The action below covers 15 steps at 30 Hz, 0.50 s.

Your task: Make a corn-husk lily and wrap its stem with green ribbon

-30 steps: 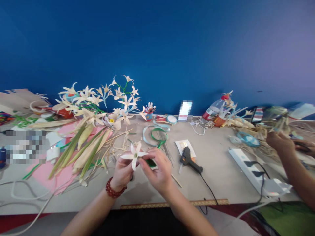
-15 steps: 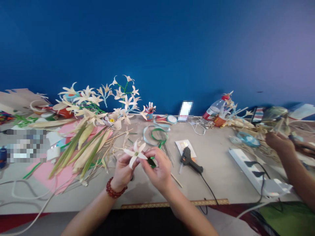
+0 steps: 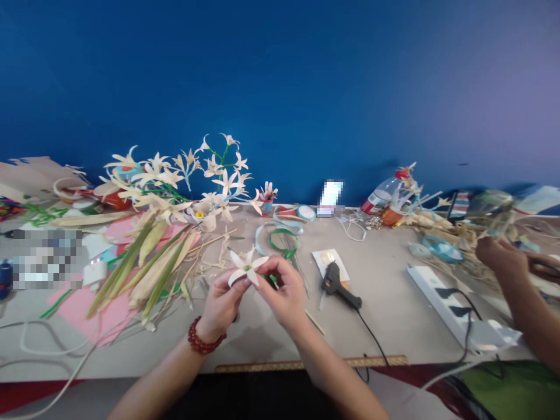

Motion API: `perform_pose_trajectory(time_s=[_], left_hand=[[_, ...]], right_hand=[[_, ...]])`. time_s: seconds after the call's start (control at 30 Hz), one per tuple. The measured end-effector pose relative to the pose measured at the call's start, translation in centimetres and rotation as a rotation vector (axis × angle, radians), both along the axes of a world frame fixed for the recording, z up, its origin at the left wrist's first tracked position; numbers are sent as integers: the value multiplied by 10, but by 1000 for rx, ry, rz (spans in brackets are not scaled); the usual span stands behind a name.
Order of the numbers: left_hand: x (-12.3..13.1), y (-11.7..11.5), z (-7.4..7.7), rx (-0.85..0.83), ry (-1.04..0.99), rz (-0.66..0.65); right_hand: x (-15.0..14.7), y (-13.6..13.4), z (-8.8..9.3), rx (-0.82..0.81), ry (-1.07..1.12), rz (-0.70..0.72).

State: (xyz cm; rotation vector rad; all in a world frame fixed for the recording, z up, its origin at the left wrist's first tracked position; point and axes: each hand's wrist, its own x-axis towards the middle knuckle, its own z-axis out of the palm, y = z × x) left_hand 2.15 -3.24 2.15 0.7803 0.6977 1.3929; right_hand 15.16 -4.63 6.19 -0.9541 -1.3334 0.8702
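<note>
Between my two hands, above the table's front half, is a white artificial flower (image 3: 247, 268) with several pointed petals and a greenish centre. My left hand (image 3: 222, 300), with a red bead bracelet (image 3: 205, 337) at the wrist, pinches the flower from the left. From the right, the fingers of my right hand (image 3: 283, 291) close at its petals and base. A bit of green shows beside the right fingers; the flower's underside is hidden by my hands.
Husks (image 3: 153, 280) and finished flowers (image 3: 166, 175) spread at the left. Right of my hands lies a black hot glue gun (image 3: 336, 286), its cord crossing the table edge. A white power strip (image 3: 450, 306) sits farther right, near another person's hand (image 3: 501, 254). Green ribbon (image 3: 284, 240) lies behind my hands.
The flower has shifted slightly right and turned in my fingers. My left hand has moved in closer to the right one. At the far right, the other person's hands have shifted a little.
</note>
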Motion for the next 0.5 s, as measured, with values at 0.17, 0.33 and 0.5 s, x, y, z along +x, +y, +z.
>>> perform_pose_trajectory(time_s=[0.17, 0.33, 0.5], left_hand=[[1, 0, 1, -10, 48, -20], [4, -1, 4, -30, 4, 32], [5, -1, 8, -25, 0, 23]], right_hand=[[0, 4, -5, -124, 138, 45], [1, 8, -5, -190, 226, 98], [3, 10, -5, -221, 229, 113]])
